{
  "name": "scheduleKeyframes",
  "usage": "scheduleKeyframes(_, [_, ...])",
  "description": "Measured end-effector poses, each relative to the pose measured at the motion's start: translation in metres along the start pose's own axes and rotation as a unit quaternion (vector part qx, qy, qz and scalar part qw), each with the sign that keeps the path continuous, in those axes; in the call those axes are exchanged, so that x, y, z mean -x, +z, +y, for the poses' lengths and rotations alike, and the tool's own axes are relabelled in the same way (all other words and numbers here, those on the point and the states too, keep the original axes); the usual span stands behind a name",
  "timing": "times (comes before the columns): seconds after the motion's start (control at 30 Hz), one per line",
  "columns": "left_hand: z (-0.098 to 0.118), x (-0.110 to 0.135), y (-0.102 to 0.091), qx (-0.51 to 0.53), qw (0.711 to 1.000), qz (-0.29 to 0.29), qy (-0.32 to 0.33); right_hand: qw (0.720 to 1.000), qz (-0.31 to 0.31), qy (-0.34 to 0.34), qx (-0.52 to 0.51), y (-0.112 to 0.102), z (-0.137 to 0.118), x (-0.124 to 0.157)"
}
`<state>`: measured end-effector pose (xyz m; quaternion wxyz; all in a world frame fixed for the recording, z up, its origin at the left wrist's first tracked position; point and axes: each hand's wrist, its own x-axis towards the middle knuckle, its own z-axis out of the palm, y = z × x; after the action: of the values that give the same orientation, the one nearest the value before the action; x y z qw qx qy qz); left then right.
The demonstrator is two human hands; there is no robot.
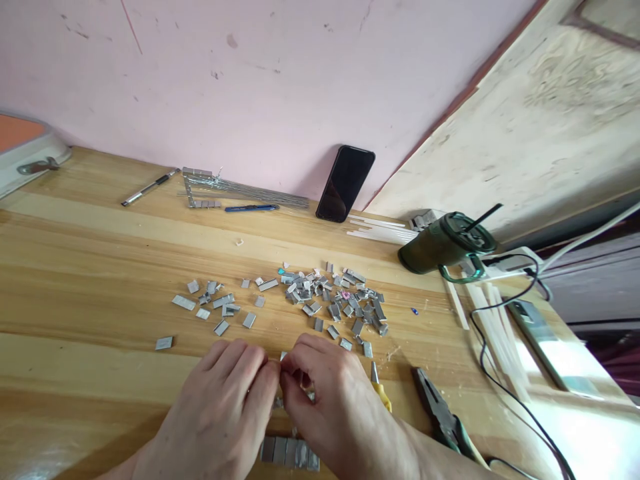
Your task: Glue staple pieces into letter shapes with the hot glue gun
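My left hand (220, 393) and my right hand (333, 393) meet at the fingertips low in the middle of the view. Both are closed in a pinch, and what lies between the fingers is mostly hidden. Just below them a row of flat grey metal pieces (290, 453) lies side by side, partly covered by the right hand. Beyond the fingers spreads a loose pile of small metal pieces (335, 297). A smaller scatter of similar pieces (223, 301) is to its left, with one lone piece (164, 343) nearer my left hand.
Pliers (443, 413) and a yellow-handled tool (381, 393) lie right of my hands. A phone (346, 183) leans on the wall. Farther right stand a green mug (440, 247), white strips (500, 340) and a black cable (484, 340). A pen (150, 187), thin wires (260, 191) and a blue cutter (251, 208) lie behind.
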<state>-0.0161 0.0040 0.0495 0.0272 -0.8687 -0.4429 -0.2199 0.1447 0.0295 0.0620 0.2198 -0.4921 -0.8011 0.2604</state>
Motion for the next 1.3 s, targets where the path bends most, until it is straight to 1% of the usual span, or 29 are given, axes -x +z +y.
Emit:
scheduleKeyframes(0.17, [0.000, -0.003, 0.000, -0.013, 0.999, 0.029, 0.009, 0.999, 0.037, -0.031, 0.024, 0.004, 0.000, 0.001])
scheduleKeyframes(0.23, [0.000, -0.004, 0.000, -0.014, 0.999, 0.038, 0.006, 0.998, 0.047, -0.032, 0.012, 0.004, 0.000, 0.001])
scheduleKeyframes(0.37, [-0.001, -0.005, 0.000, -0.013, 0.999, 0.045, -0.007, 0.998, 0.019, 0.027, -0.058, 0.002, -0.001, -0.002])
scheduleKeyframes(0.5, [-0.001, -0.006, -0.004, 0.002, 0.998, 0.060, -0.008, 0.985, -0.021, 0.113, -0.133, -0.004, -0.001, -0.005])
scheduleKeyframes(0.57, [-0.001, -0.007, -0.006, 0.005, 0.998, 0.069, -0.005, 0.968, -0.050, 0.161, -0.184, -0.007, -0.001, -0.006])
scheduleKeyframes(0.63, [-0.001, -0.009, -0.009, 0.014, 0.998, 0.067, -0.004, 0.945, -0.081, 0.205, -0.242, -0.010, -0.001, -0.007])
scheduleKeyframes(0.73, [-0.001, -0.011, -0.012, 0.037, 0.997, 0.060, -0.008, 0.908, -0.110, 0.241, -0.326, -0.014, -0.002, -0.007])
scheduleKeyframes(0.87, [-0.002, -0.013, -0.016, 0.049, 0.997, 0.063, -0.010, 0.874, -0.138, 0.256, -0.389, -0.017, -0.001, -0.008])
scheduleKeyframes(1.1, [-0.002, -0.009, -0.015, 0.085, 0.995, 0.047, -0.027, 0.847, -0.153, 0.270, -0.432, -0.017, 0.004, -0.009])
scheduleKeyframes(1.17, [-0.002, -0.007, -0.015, 0.102, 0.993, 0.045, -0.036, 0.829, -0.155, 0.277, -0.460, -0.016, 0.006, -0.009])
scheduleKeyframes(1.27, [-0.003, -0.006, -0.016, 0.126, 0.990, 0.037, -0.041, 0.788, -0.160, 0.271, -0.529, -0.015, 0.009, -0.008])
scheduleKeyframes(1.3, [-0.004, -0.006, -0.016, 0.135, 0.989, 0.034, -0.043, 0.781, -0.164, 0.266, -0.540, -0.015, 0.009, -0.008])
